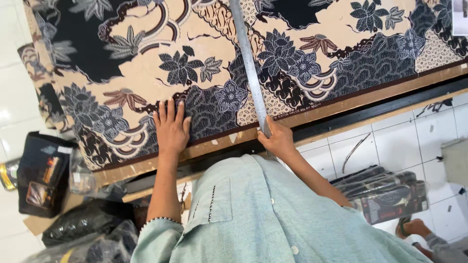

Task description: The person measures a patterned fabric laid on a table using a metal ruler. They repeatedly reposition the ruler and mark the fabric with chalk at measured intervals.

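White tiled floor (390, 141) below, wooden table edge (341, 109) across the middle, both taken relative to the batik cloth (146, 73) spread over that table. Far left of the cloth, on the floor: a black pouch (41, 173) lying open with small packets inside, contents too small to tell further. Just beside it, clear plastic bags (80, 178), then black plastic bags (78, 221) bunched lower down, contents hidden. On the cloth's near edge, left of centre: left hand (170, 127), spread wide, fingers flat and pressing the fabric down, holding nothing. Right of it, running from the cloth's far side down to the near edge: a long metal ruler (248, 63), slightly tilted, lying across the floral pattern. At the ruler's near end, right hand (278, 139), closed around that end, just past the cloth's border at the table edge. Further right of the cloth, on the tiles: a bundle of dark rolls in clear plastic wrap (382, 192). Beyond that bundle, another person's sandalled foot (414, 228).
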